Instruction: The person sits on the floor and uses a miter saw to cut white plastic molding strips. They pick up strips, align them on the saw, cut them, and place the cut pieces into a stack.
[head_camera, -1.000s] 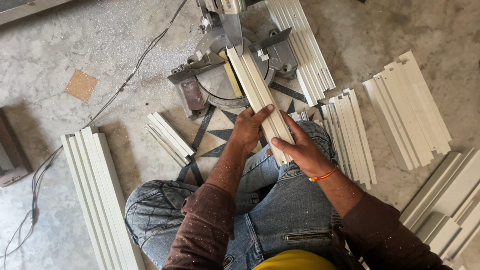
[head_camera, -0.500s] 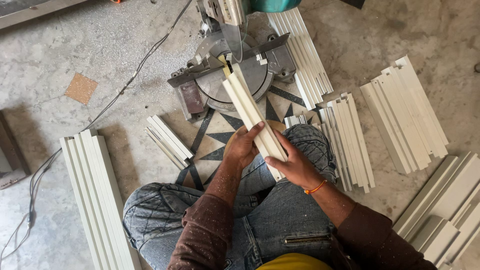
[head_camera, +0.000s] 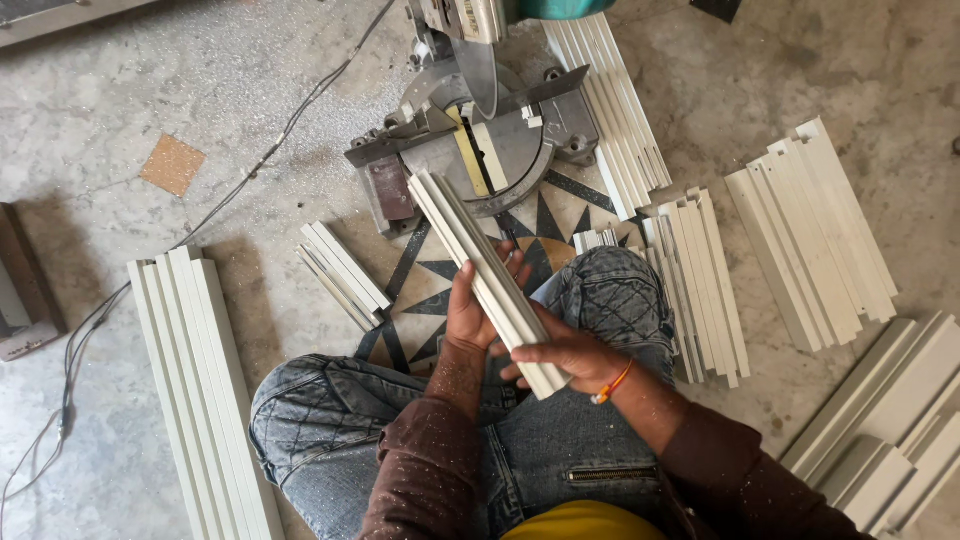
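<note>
Rough grey concrete floor (head_camera: 800, 90), seen from the head camera. Both hands gripped a short bundle of white moulded trim strips (head_camera: 480, 270). Left hand (head_camera: 478, 310) wrapped its middle; right hand (head_camera: 560, 355) clamped the near end. Bundle's long axis ran away from both hands, up-left, far end just short of the grey metal mitre saw (head_camera: 470, 140). Left hand was nearer the saw. No containers; loose stacks of white trim strips (head_camera: 810, 240) lay right of the right hand.

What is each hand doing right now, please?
Left hand: closed around the white strips.
Right hand: closed on the same strips, nearer their lower end.
</note>
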